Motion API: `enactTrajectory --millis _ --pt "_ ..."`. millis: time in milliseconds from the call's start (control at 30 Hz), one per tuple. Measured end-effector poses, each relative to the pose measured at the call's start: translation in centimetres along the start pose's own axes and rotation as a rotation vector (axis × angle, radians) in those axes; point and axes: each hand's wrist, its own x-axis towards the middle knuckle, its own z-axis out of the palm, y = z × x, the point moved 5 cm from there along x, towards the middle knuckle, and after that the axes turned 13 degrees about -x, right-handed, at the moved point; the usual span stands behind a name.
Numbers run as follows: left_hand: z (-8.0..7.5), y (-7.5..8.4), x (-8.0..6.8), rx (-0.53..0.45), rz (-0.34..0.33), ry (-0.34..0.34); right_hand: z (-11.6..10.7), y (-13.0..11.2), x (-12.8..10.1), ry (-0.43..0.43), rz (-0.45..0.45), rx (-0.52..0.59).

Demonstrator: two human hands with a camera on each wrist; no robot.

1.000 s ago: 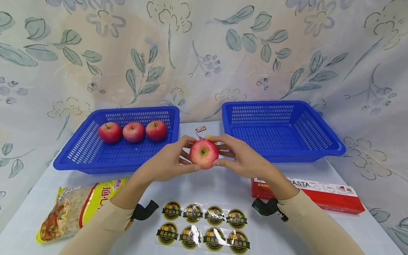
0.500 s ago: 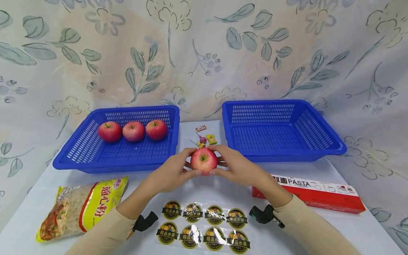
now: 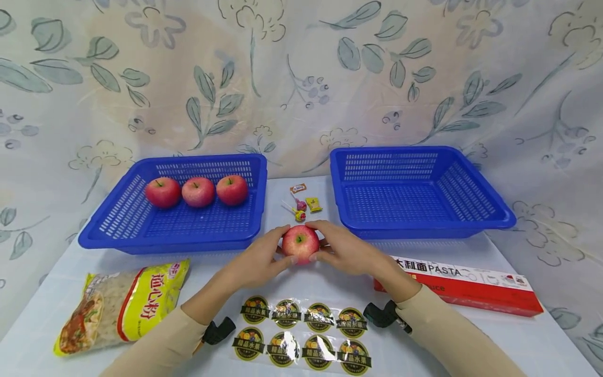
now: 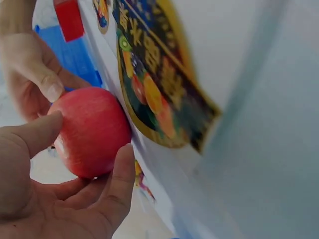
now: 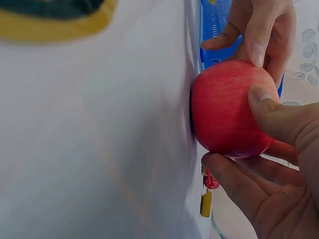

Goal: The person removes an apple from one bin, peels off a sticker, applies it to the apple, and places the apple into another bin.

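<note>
A red apple (image 3: 300, 245) is between my two hands at the middle of the table, its stem hollow facing up. My left hand (image 3: 261, 260) grips its left side, thumb at the front and fingers behind. On the opposite side my right hand (image 3: 347, 250) grips it in the same way. Both wrist views show the apple (image 4: 92, 132) right at the white tabletop, with a dark shadow along its base (image 5: 197, 119). Just behind it lie two lollipops (image 3: 300, 215) and two small wrapped candies (image 3: 313, 204).
Three apples (image 3: 198, 192) sit in the left blue basket (image 3: 165, 245). Another blue basket (image 3: 424, 226) stands at back right. A pasta bag (image 3: 124, 306) lies front left, a red pasta box (image 3: 490, 293) front right. A sheet of round stickers (image 3: 301, 335) lies in front.
Both hands have brought the apple down and toward me to the tabletop. The lollipops and candies behind it have come into view.
</note>
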Motion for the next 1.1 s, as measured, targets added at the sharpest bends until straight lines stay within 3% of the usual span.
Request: enactTrajectory --millis 333,533,633,767,933,1100 --pt "-0.5 -0.8 -0.9 -0.065 -0.109 -0.072 -0.4 0.9 -0.2 -0.033 0.055 0.026" --pt "-2.2 -0.9 -3.9 0.107 -0.158 -0.096 -0.8 0.5 -0.4 -0.064 0.143 -0.028" --pt "-2.6 -1.0 -5.3 0.205 -0.157 -0.110 -1.3 0.0 -1.1 -0.084 0.178 -0.055" --pt "-2.6 -1.4 -7.0 0.253 -0.150 -0.146 -1.8 -0.8 -2.1 -0.088 0.208 -0.120" --pt "-2.6 -1.9 -8.4 0.230 -0.190 -0.188 -2.1 -2.1 -2.3 -0.070 0.198 -0.176" --pt "-2.3 -2.1 -8.8 0.193 -0.141 -0.186 -2.2 -3.8 -2.0 -0.036 0.147 -0.211"
